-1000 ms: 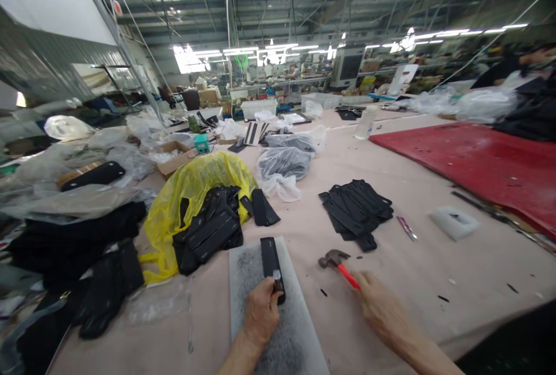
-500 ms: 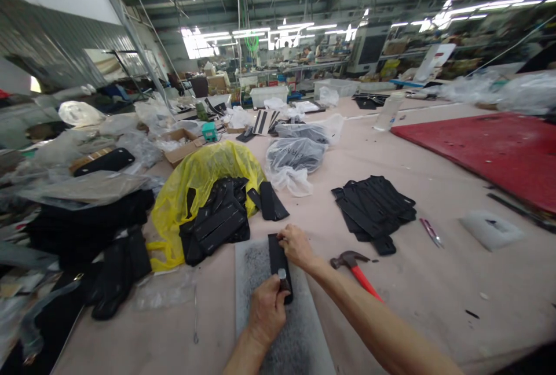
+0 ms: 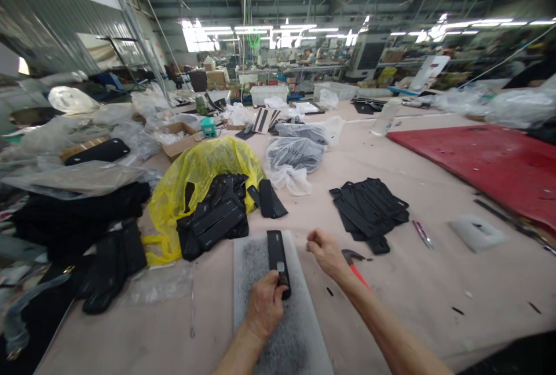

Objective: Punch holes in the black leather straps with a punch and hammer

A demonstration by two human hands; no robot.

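A long black strip (image 3: 274, 247) lies on a speckled pale board (image 3: 297, 305), with a small light slot near its far end. My left hand (image 3: 266, 304) is closed around a short metal punch (image 3: 281, 272), its square bright top showing above my thumb, over the strip's near part. The punch's lower end is hidden. My right hand (image 3: 324, 252) hovers right of the board, off the strip, its fingers curled in; whatever they may hold is hidden. Just beyond my right wrist lies a claw hammer (image 3: 357, 271) with a red handle, partly covered by my forearm.
Black strips (image 3: 369, 210) are piled at right, near small snips (image 3: 422, 234). A yellow bag (image 3: 174, 201) spills more black pieces at left. A red board (image 3: 478, 161) lies at far right. Small black scraps (image 3: 330, 291) dot the table.
My right hand has let go of the strip's far end and moved right, uncovering the slot there. My left hand still grips the punch on the strip.
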